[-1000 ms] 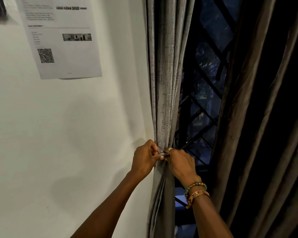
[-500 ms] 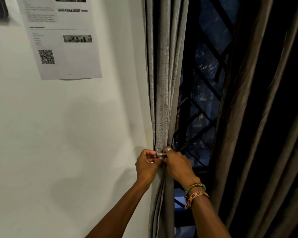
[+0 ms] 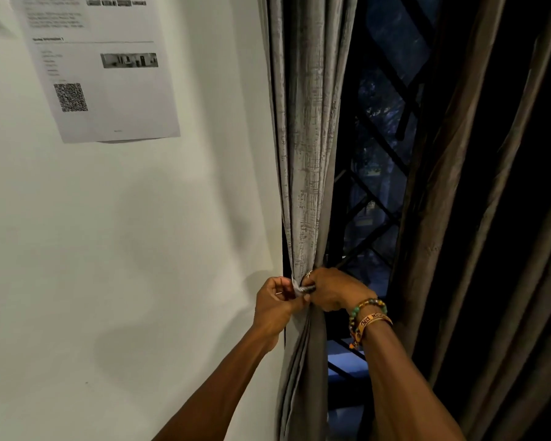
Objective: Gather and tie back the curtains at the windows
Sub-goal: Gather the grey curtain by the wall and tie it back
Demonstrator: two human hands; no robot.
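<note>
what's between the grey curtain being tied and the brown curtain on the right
In the head view, a strip of dark window with a black diagonal grille separates the grey curtain from the brown curtain. The right hand reaches across its lower part.

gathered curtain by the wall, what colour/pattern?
Light grey curtain with a darker crosshatch, linen-like weave. Head view shows it.

A lived-in room, likely a rented or guest lodging — a printed sheet [image 3: 102, 68] with a QR code and a small room photo is stuck to the white wall [image 3: 124, 249], beside floor-length grey curtains [image 3: 309, 138] and a diamond-barred window grille [image 3: 376, 192], dark outside.
</note>
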